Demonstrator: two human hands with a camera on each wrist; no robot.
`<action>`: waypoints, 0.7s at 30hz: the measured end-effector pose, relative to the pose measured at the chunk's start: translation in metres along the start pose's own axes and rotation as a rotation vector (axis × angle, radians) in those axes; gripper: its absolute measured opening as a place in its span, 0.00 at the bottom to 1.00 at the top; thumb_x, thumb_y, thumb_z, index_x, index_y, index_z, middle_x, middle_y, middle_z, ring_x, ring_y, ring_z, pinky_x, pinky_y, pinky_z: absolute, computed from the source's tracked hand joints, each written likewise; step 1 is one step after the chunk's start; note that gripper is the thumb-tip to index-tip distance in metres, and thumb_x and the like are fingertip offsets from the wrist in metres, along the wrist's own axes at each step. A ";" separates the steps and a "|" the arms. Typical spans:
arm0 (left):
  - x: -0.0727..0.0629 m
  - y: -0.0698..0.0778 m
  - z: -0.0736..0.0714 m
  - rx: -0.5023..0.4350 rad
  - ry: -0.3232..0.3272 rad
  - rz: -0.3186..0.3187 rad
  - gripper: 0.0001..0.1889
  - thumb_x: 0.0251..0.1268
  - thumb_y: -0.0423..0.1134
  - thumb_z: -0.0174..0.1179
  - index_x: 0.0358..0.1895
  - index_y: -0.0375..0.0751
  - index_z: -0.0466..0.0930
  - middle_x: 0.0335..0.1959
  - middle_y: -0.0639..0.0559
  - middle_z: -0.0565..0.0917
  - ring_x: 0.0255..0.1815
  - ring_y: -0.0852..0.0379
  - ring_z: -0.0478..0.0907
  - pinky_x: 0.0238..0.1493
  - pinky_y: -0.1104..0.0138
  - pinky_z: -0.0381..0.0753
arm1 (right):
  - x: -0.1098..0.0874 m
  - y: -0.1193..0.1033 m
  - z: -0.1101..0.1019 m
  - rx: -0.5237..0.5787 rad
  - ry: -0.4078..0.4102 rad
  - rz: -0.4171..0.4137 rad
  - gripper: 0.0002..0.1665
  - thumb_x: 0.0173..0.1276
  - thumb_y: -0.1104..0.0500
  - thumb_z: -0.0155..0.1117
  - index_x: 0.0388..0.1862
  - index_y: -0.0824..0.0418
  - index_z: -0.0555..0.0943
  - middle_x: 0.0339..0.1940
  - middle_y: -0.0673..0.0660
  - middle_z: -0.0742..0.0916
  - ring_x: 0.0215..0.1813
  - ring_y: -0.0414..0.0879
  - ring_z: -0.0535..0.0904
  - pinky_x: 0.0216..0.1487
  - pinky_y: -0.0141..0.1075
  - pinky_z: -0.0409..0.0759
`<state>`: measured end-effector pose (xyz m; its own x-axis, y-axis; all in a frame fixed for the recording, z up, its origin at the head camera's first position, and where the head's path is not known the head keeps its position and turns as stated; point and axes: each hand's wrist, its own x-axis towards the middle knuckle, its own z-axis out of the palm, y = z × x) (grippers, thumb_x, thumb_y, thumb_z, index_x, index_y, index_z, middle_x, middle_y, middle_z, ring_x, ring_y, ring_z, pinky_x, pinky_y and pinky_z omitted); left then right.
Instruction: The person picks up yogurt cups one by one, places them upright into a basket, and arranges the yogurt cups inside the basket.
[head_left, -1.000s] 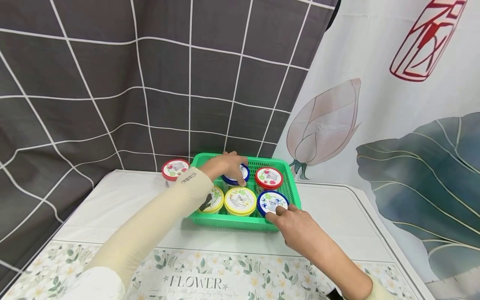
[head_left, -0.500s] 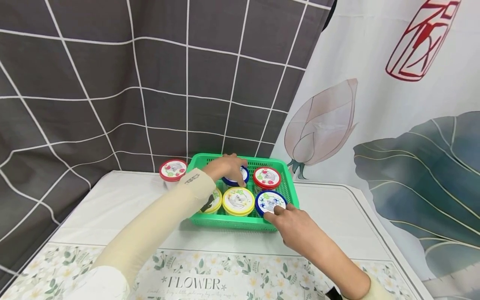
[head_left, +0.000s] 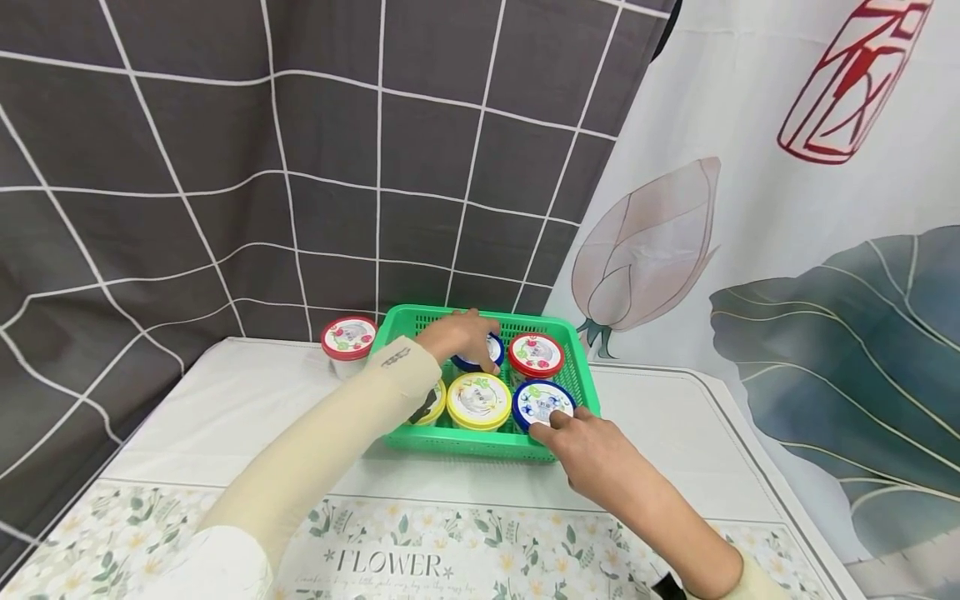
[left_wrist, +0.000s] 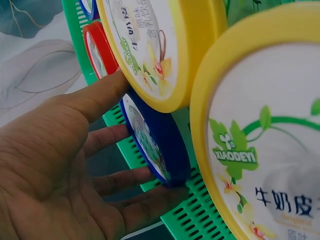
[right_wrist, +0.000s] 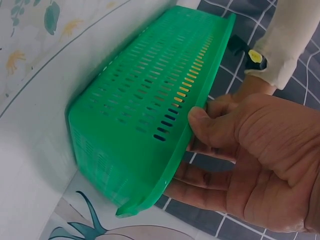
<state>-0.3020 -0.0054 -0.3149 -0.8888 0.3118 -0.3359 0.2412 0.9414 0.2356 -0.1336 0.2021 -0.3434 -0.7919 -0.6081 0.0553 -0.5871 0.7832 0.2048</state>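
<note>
A green plastic basket (head_left: 480,443) on the table holds several round tubs with coloured lids. My left hand (head_left: 462,335) reaches in from the left and grips a blue-lidded tub (left_wrist: 150,135) in the back row, thumb and fingers spread around its lid. Right of it sits a red-lidded tub (head_left: 536,355). In front are a yellow-lidded tub (head_left: 478,402), another yellow-lidded tub (head_left: 437,407) partly behind my left sleeve, and a second blue-lidded tub (head_left: 538,402). My right hand (right_wrist: 250,160) holds the basket's rim at the front right corner, thumb outside and fingers over the inner side.
Outside the basket, at its back left, another red-lidded tub (head_left: 349,337) stands on the white table cover (head_left: 262,392). A dark grid-patterned curtain (head_left: 330,133) hangs behind, and a white floral cloth (head_left: 675,100) hangs to the right.
The blue-lidded tub in my left hand has shifted slightly right, nearer the red-lidded one, and my left forearm has moved with it. My right hand stays on the basket's rim.
</note>
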 end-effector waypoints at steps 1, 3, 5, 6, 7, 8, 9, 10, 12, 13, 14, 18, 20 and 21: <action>0.000 0.001 0.000 0.004 0.004 0.001 0.44 0.74 0.58 0.75 0.89 0.60 0.68 0.95 0.42 0.56 0.93 0.36 0.57 0.85 0.35 0.71 | 0.000 0.000 0.000 -0.002 0.000 0.000 0.24 0.64 0.71 0.83 0.56 0.54 0.89 0.47 0.60 0.93 0.39 0.53 0.84 0.39 0.47 0.92; 0.001 0.002 0.001 0.014 0.008 0.003 0.44 0.74 0.59 0.75 0.89 0.60 0.67 0.95 0.42 0.57 0.94 0.36 0.56 0.85 0.35 0.71 | 0.000 0.000 0.000 -0.005 0.000 -0.001 0.24 0.64 0.71 0.83 0.56 0.54 0.89 0.47 0.60 0.93 0.39 0.52 0.84 0.39 0.46 0.92; 0.002 0.002 0.001 0.029 0.005 0.006 0.45 0.74 0.60 0.75 0.89 0.60 0.67 0.95 0.42 0.57 0.94 0.36 0.56 0.86 0.35 0.71 | 0.000 0.000 0.000 -0.009 0.003 -0.003 0.24 0.64 0.72 0.83 0.56 0.54 0.89 0.46 0.60 0.93 0.38 0.52 0.83 0.39 0.46 0.91; 0.003 0.002 0.001 0.039 0.002 0.006 0.45 0.74 0.61 0.75 0.89 0.60 0.66 0.95 0.42 0.57 0.94 0.36 0.56 0.86 0.36 0.70 | 0.000 0.000 0.000 -0.010 0.004 -0.004 0.24 0.64 0.72 0.83 0.56 0.54 0.89 0.46 0.60 0.93 0.38 0.52 0.83 0.38 0.45 0.91; 0.004 0.002 0.001 0.047 -0.002 0.003 0.45 0.74 0.61 0.74 0.90 0.61 0.66 0.95 0.43 0.56 0.94 0.37 0.56 0.86 0.36 0.70 | 0.000 0.000 0.000 -0.011 0.006 -0.005 0.24 0.64 0.71 0.83 0.56 0.54 0.89 0.46 0.60 0.93 0.38 0.52 0.83 0.38 0.45 0.91; 0.005 0.002 0.001 0.051 -0.009 -0.001 0.46 0.74 0.62 0.74 0.90 0.61 0.65 0.95 0.43 0.56 0.94 0.37 0.56 0.87 0.36 0.70 | 0.000 0.000 0.000 -0.012 0.006 -0.005 0.24 0.64 0.71 0.83 0.56 0.54 0.89 0.46 0.60 0.93 0.38 0.52 0.83 0.38 0.45 0.91; 0.005 0.002 0.000 0.057 -0.015 -0.005 0.46 0.74 0.63 0.73 0.90 0.61 0.65 0.95 0.43 0.56 0.95 0.37 0.56 0.87 0.36 0.70 | 0.000 0.000 0.000 -0.011 0.007 -0.005 0.24 0.64 0.72 0.83 0.56 0.54 0.89 0.46 0.60 0.93 0.38 0.52 0.83 0.38 0.45 0.91; 0.006 0.002 0.000 0.058 -0.022 -0.010 0.46 0.75 0.64 0.72 0.91 0.62 0.64 0.96 0.43 0.55 0.95 0.37 0.56 0.87 0.36 0.70 | 0.000 0.000 0.000 -0.011 0.007 -0.005 0.24 0.64 0.72 0.83 0.56 0.54 0.89 0.46 0.60 0.93 0.38 0.52 0.83 0.38 0.45 0.91; 0.006 0.002 0.000 0.061 -0.033 -0.020 0.46 0.75 0.65 0.71 0.91 0.63 0.63 0.96 0.44 0.54 0.95 0.37 0.55 0.87 0.36 0.69 | 0.000 0.000 0.000 -0.008 0.002 -0.001 0.24 0.64 0.72 0.83 0.56 0.54 0.89 0.46 0.60 0.93 0.38 0.52 0.83 0.38 0.45 0.91; 0.006 0.002 -0.001 0.061 -0.036 -0.023 0.46 0.76 0.66 0.70 0.91 0.64 0.62 0.96 0.44 0.54 0.95 0.37 0.54 0.87 0.35 0.69 | 0.000 0.000 0.000 -0.006 -0.001 0.003 0.24 0.65 0.72 0.82 0.56 0.54 0.89 0.47 0.60 0.93 0.38 0.52 0.83 0.38 0.46 0.91; 0.005 0.001 -0.001 0.059 -0.039 -0.023 0.46 0.76 0.66 0.70 0.91 0.64 0.62 0.96 0.45 0.54 0.95 0.37 0.54 0.87 0.35 0.68 | 0.000 0.000 0.000 -0.003 -0.006 0.006 0.24 0.65 0.72 0.82 0.56 0.54 0.89 0.47 0.60 0.93 0.38 0.52 0.83 0.38 0.46 0.91; 0.003 -0.001 -0.004 0.056 -0.054 -0.024 0.45 0.77 0.66 0.68 0.92 0.64 0.61 0.97 0.46 0.53 0.96 0.37 0.51 0.89 0.35 0.65 | 0.001 -0.001 -0.001 0.011 -0.025 0.020 0.24 0.65 0.72 0.82 0.58 0.54 0.89 0.48 0.61 0.93 0.40 0.53 0.83 0.39 0.47 0.93; 0.002 -0.003 -0.005 0.052 -0.065 -0.029 0.46 0.78 0.65 0.68 0.92 0.63 0.59 0.97 0.46 0.52 0.97 0.37 0.50 0.89 0.35 0.64 | 0.001 -0.001 -0.001 0.018 -0.030 0.025 0.25 0.65 0.72 0.82 0.58 0.54 0.89 0.49 0.61 0.93 0.40 0.54 0.83 0.39 0.48 0.93; 0.001 -0.003 -0.006 0.052 -0.068 -0.035 0.47 0.77 0.66 0.68 0.93 0.63 0.58 0.97 0.46 0.51 0.97 0.37 0.49 0.90 0.35 0.64 | 0.001 -0.001 -0.001 0.021 -0.032 0.028 0.25 0.66 0.72 0.82 0.58 0.54 0.89 0.49 0.61 0.93 0.40 0.54 0.83 0.39 0.48 0.93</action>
<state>-0.3061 -0.0088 -0.3109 -0.8689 0.2852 -0.4046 0.2321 0.9567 0.1758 -0.1337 0.2005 -0.3430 -0.8128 -0.5818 0.0292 -0.5679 0.8025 0.1831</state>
